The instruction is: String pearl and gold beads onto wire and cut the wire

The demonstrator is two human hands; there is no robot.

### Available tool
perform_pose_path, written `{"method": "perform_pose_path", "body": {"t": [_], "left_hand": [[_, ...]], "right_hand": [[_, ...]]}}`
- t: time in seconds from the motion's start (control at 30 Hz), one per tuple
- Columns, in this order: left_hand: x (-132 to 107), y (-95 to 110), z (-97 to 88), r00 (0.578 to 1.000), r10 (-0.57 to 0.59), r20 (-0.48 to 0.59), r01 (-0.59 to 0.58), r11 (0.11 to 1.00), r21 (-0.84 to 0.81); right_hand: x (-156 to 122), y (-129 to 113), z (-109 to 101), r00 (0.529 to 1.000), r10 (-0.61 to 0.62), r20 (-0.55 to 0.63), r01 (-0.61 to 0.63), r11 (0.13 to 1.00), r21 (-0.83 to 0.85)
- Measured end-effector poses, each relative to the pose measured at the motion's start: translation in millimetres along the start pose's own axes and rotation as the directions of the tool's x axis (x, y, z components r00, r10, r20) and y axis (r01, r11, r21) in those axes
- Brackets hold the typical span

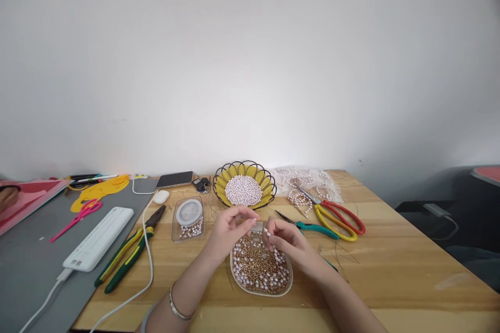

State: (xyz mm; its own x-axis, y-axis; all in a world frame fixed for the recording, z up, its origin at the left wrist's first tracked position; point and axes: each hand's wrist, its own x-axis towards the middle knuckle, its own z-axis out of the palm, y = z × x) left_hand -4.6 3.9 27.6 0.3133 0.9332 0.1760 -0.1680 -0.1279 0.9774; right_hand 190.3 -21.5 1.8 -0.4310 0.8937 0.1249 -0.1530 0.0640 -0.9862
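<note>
My left hand (230,230) is above the far left edge of a white tray (242,287), thumb and forefinger pinched on a tiny pale bead. My right hand (288,243), closed in a pinch, holds a few small white pearl beads (267,232) just to the right of it. Whether a thread joins the two hands is too fine to tell. Gold beads (262,270) and pearly beads lie mixed in the tray below. Behind my hands, a yellow basket (219,187) with a black wire rim holds many pale pink beads (244,190).
Teal-handled pliers (318,230) and scissors (336,218) with red and yellow handles lie at right, near bagged bead strands (312,182). At left are a clear box (177,226), large pliers (128,255), a white power bank (99,239) with cables, and a phone (175,179).
</note>
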Motion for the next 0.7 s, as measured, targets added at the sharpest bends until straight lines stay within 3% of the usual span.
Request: {"method": "perform_pose_path", "body": {"t": [0.7], "left_hand": [[-0.9,2.7,-1.1,1.000,0.004,0.030,-0.004,1.000,-0.003]], "right_hand": [[-1.1,2.1,-1.5,0.999,-0.040,0.002,0.040,0.999,0.010]]}}
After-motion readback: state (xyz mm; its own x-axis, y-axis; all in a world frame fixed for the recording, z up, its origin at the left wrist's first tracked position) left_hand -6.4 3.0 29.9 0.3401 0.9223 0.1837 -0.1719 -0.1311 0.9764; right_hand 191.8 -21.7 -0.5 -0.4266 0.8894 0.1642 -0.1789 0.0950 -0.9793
